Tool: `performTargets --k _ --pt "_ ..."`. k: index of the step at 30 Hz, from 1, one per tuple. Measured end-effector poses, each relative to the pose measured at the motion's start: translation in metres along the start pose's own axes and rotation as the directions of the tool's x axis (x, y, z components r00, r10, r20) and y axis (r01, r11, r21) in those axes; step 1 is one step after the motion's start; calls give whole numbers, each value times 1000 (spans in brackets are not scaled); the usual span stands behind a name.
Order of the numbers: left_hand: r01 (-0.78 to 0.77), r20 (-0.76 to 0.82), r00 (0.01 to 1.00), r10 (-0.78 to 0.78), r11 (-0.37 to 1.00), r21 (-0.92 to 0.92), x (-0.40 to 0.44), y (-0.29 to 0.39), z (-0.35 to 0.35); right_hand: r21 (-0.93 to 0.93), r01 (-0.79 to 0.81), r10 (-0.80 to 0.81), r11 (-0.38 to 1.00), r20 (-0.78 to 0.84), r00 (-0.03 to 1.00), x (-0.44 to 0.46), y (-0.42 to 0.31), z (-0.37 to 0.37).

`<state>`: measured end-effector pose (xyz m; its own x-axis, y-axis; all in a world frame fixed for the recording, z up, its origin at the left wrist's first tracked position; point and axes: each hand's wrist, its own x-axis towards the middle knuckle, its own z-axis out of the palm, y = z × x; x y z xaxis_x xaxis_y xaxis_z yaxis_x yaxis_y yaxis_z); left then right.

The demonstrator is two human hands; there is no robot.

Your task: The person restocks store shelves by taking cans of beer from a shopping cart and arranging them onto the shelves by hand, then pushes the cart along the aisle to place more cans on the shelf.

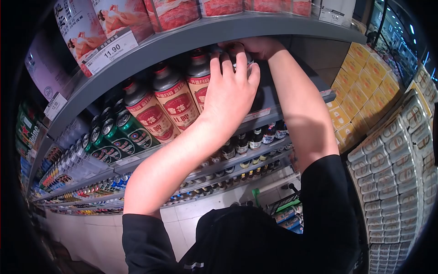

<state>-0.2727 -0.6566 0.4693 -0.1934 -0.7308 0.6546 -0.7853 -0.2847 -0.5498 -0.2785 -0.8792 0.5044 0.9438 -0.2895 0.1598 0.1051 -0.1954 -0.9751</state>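
My left hand (232, 84) reaches onto the shelf with its fingers spread over the dark top of a bottle, beside a row of cream-and-red bottles (176, 102) with dark necks and red caps. Behind it, under the upper shelf edge, my right hand (255, 47) is bent inward near the same dark top. Its fingertips are largely hidden by my left hand and the shelf. Green cans (133, 129) stand to the left of the bottles.
The upper shelf edge (182, 35) with price tags curves close above my hands. Lower shelves hold small bottles (242, 145). Yellow boxes (365, 86) and stacked can packs (388, 169) stand at right. A green-edged cart (256, 197) is below.
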Motion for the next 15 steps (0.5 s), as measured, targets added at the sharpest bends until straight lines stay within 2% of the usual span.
performTargets --k 7,10,13,15 --pt "3 -16 1000 -3 1000 -13 0 -2 3 -53 51 -49 997 43 998 6 2 -9" --pt "-9 -6 1000 8 997 -72 -1 -3 3 -56 81 -82 995 -14 997 8 8 -11" --pt "-17 -13 1000 17 997 -75 -2 -4 4 -57 -15 13 998 -39 999 4 6 -12" --pt "-14 -9 1000 14 997 -75 -2 -4 6 -34 7 -8 999 -37 999 -1 5 -8"
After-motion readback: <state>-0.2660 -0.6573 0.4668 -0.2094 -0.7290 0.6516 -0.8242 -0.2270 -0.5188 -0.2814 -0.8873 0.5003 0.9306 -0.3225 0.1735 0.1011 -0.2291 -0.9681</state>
